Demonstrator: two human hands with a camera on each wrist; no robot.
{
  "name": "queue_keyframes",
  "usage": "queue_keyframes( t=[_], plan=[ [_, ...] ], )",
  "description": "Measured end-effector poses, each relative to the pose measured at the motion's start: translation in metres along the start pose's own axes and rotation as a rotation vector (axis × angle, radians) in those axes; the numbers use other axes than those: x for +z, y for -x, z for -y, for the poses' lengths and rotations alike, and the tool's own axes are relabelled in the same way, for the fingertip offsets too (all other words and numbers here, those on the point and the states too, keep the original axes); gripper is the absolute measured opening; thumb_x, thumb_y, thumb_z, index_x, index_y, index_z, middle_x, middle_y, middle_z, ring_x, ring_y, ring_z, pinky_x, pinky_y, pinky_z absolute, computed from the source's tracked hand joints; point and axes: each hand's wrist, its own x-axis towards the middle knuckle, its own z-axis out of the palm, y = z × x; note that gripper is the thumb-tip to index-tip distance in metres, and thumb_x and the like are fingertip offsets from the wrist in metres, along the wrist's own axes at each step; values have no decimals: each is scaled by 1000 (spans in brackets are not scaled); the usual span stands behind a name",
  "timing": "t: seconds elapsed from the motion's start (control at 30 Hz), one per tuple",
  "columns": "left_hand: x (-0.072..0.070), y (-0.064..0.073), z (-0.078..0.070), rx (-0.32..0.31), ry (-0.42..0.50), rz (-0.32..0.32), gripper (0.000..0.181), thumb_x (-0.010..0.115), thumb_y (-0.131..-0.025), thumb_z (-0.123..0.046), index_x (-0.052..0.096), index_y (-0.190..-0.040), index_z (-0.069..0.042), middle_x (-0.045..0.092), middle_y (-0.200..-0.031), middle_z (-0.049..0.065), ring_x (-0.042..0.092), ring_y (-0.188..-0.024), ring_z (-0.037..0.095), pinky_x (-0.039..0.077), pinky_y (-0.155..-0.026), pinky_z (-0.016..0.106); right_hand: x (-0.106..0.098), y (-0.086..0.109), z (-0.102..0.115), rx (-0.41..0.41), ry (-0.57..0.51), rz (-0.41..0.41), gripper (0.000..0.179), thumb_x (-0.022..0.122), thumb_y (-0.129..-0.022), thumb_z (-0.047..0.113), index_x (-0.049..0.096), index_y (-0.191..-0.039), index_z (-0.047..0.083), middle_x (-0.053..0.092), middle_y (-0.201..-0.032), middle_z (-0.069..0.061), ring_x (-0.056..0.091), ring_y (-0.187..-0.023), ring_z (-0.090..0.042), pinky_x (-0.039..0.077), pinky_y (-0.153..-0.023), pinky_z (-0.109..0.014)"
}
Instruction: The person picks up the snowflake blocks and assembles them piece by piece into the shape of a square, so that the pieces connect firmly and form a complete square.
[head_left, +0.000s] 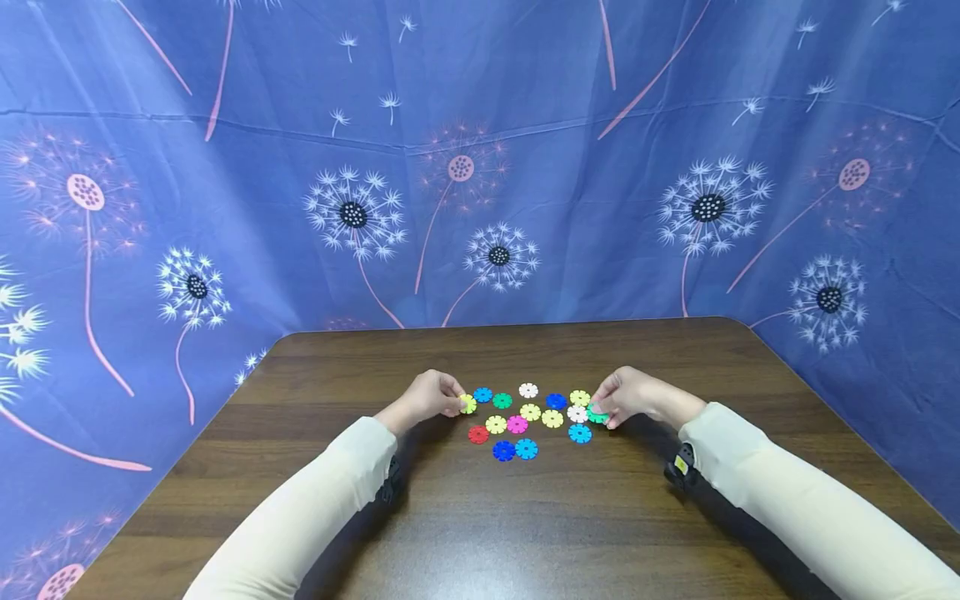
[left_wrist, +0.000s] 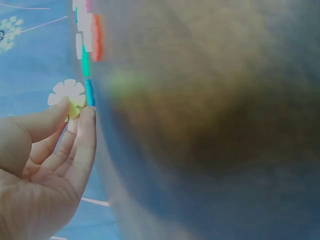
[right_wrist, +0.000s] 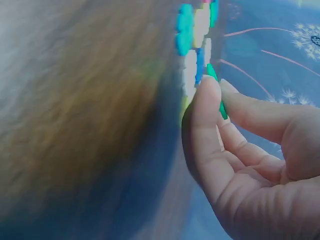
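My left hand (head_left: 432,395) pinches a yellow flower-shaped disc (left_wrist: 70,95) between thumb and fingers at the left end of the group of discs. At the opposite end, my right hand (head_left: 627,395) pinches a green disc (right_wrist: 216,90) by its edge, tilted up from the table. Beside the left fingers lie a blue disc (head_left: 482,395) and a red disc (head_left: 478,434). A white disc (head_left: 577,414) and a yellow disc (head_left: 580,398) are next to the right fingertips, with a light blue disc (head_left: 580,433) just nearer to me.
Between the hands lie several more notched discs, among them a pink one (head_left: 517,424), a white one (head_left: 528,390) and a dark blue one (head_left: 504,451). They rest on a brown wooden table (head_left: 480,525). Behind it hangs a blue dandelion-print cloth (head_left: 585,175).
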Motion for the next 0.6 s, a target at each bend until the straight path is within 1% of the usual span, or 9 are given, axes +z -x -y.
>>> queue_keyframes(
  t=[0.03,0.13,0.23,0.37,0.47,0.6],
  plan=[
    [-1,-1,-1,5,13,-8,6,68,-84,6,68,-88,11,71,-76,16,67,-63,15,59,-66,32,-1,0,1,-5,-18,4,19,61,-90,-4,60,-104,-18,67,-78,-9,65,-62,-14,58,-63,-28],
    [-4,-3,-6,19,58,-40,7,69,-84,6,67,-88,11,71,-76,17,71,-68,26,59,-67,36,-2,-2,6,-20,-69,1,23,60,-91,-5,59,-109,-19,67,-85,-12,69,-71,-16,59,-70,-30],
    [-5,-3,-8,32,107,-75,7,70,-84,5,68,-88,10,71,-76,17,72,-75,34,59,-71,41,-1,-3,11,-47,-105,-4,27,59,-91,-5,57,-114,-20,68,-94,-13,69,-79,-16,58,-78,-32],
    [-5,-3,-11,53,154,-117,8,71,-83,3,69,-89,8,72,-76,16,72,-75,33,58,-74,45,2,-5,17,-66,-146,-15,31,59,-91,-4,56,-119,-19,68,-106,-14,67,-85,-14,57,-84,-35],
    [-4,-1,-14,59,186,-146,9,71,-83,4,70,-91,8,71,-75,16,72,-73,30,58,-75,46,3,-5,23,-70,-169,-11,35,60,-92,-3,54,-123,-18,67,-113,-15,69,-91,-18,55,-89,-37],
    [-5,3,-20,56,198,-192,10,73,-81,3,71,-90,4,71,-76,14,72,-73,30,58,-75,46,6,-5,32,-67,-226,1,40,61,-92,-2,52,-128,-16,69,-111,-12,69,-100,-25,50,-97,-42]
  ],
)
